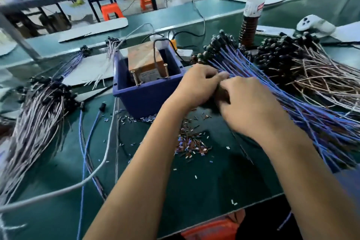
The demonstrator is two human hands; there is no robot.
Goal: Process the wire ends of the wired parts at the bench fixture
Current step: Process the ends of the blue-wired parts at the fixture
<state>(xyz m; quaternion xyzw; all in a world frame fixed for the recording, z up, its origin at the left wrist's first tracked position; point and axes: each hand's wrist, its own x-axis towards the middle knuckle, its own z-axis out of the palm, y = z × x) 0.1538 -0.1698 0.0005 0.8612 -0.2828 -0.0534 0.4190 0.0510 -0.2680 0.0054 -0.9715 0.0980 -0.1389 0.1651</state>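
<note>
A big bundle of blue-wired parts (272, 91) with black heads fans across the right of the green bench. My left hand (196, 85) and my right hand (251, 107) meet at its near-left edge, fingers curled and pinching into the blue wires. What lies between the fingertips is hidden. The bench fixture (148, 66), a brown block with two upright screws, sits in a blue plastic bin (144, 97) just left of my left hand. Two single blue-wired parts (91, 124) lie on the mat to the left.
A heap of brown-wired parts (315, 72) lies at the far right, and a pile of grey-white wired parts (37, 121) at the left. Cut insulation scraps (191, 142) litter the mat. A white cable (97, 169) crosses the front left. A drink bottle (253, 9) stands behind.
</note>
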